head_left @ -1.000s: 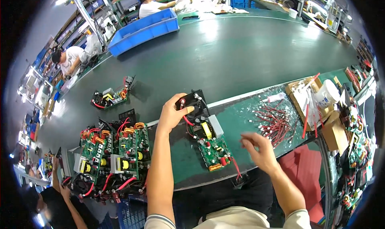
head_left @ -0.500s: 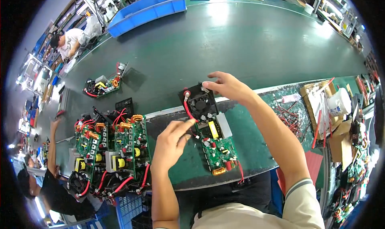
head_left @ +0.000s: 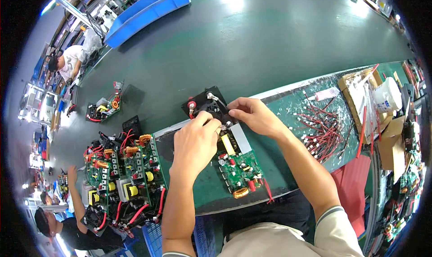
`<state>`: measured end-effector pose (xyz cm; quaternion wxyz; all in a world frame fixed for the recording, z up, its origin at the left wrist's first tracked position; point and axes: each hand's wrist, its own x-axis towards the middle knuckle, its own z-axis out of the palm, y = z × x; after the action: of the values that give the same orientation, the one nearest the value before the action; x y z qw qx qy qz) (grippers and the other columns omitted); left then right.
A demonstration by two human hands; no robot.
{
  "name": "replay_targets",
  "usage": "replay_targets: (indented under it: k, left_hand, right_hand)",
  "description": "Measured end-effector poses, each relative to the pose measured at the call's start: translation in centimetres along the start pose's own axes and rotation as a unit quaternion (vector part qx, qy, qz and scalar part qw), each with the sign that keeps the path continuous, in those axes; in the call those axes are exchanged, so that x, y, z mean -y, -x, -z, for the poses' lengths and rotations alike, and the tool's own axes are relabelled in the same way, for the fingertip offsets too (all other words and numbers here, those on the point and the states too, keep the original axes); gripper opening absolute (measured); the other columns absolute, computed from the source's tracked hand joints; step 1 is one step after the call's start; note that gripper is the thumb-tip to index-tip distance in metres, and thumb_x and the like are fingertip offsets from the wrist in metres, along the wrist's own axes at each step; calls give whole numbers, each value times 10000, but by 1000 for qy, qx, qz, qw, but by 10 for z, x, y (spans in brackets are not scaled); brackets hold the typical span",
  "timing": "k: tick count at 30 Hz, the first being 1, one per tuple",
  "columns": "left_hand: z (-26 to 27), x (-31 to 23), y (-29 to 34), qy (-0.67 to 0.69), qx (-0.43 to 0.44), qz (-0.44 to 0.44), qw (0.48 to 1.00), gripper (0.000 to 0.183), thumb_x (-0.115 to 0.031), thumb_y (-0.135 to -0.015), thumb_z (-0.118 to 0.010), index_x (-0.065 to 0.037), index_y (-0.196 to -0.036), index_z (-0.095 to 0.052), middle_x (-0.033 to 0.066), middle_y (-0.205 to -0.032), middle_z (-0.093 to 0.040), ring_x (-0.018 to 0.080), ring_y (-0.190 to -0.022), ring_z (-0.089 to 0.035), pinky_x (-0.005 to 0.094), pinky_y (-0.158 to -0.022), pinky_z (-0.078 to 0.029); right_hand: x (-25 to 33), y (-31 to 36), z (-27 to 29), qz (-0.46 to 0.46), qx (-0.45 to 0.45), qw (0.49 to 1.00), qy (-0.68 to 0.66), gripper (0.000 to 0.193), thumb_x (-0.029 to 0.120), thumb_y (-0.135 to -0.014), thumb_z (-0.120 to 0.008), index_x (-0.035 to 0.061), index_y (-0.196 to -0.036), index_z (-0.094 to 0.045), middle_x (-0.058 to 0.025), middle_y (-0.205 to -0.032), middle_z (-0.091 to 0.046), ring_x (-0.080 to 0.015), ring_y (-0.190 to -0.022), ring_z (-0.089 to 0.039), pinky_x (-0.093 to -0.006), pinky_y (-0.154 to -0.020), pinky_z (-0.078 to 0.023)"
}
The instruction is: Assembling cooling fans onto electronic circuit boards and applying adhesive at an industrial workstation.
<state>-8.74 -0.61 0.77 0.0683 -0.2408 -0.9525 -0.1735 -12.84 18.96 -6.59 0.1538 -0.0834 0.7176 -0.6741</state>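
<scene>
A green circuit board [head_left: 244, 169] lies at the near table edge, carrying a yellow transformer, a grey heat sink [head_left: 240, 138] and orange copper coils. A black fan panel [head_left: 185, 107] joins its far end, with red and black cables bolted to terminals. My left hand [head_left: 194, 142] bends over the fan, fingers pinched together near the board's far end; what lies between the fingertips is hidden. On the panel's right edge, next to the black cable [head_left: 220, 104], my right hand [head_left: 257, 117] is closed, thumb and fingers gripping the edge.
Several similar board assemblies [head_left: 130, 167] stand to the left; another [head_left: 104, 107] lies farther back. A blue bin [head_left: 148, 14] sits at the far left. At right are red-black wires [head_left: 321, 135], a tube [head_left: 325, 94], a cardboard box [head_left: 390, 142] and a white bucket [head_left: 388, 95]. Co-workers are at left.
My left hand has moved up from the red cable to over the fan. My right hand has slid down the panel's right edge and closed. The panel has turned slightly; the whole view has shifted.
</scene>
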Motion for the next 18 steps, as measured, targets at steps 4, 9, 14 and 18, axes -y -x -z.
replay_targets:
  k: [4,9,14,18]
  left_hand:
    - [-4,-14,-18,-100,56,40,993,86,-160,-855,-649,-81,-875,-678,82,-847,-618,323,-760,-665,459,-639,-520]
    - [-15,-19,-26,-96,21,55,994,73,-158,-826,-688,-92,-841,-716,89,-813,-639,338,-727,-657,444,-662,-520]
    - [-24,-11,-26,-50,-5,45,998,59,-121,-821,-700,-67,-833,-721,100,-817,-642,331,-705,-646,423,-645,-510]
    - [-27,-5,-24,63,-21,51,996,124,-43,-796,-728,-32,-918,-705,111,-864,-648,283,-696,-665,375,-657,-526]
  right_hand:
    - [-11,2,3,11,-4,1000,-23,203,83,-967,-595,-40,-1118,-652,-31,-929,-684,-85,-869,-610,-270,-817,-507]
    - [-12,-2,5,62,15,998,13,226,5,-867,-564,-49,-1064,-661,-77,-875,-688,-141,-835,-626,-304,-787,-513]
    - [2,-14,17,2,89,996,29,246,-40,-806,-534,-40,-1008,-675,-74,-867,-678,-136,-828,-608,-291,-758,-508]
    - [5,-19,18,20,57,996,73,218,-35,-796,-561,-28,-955,-711,-71,-796,-691,-135,-743,-607,-297,-698,-508]
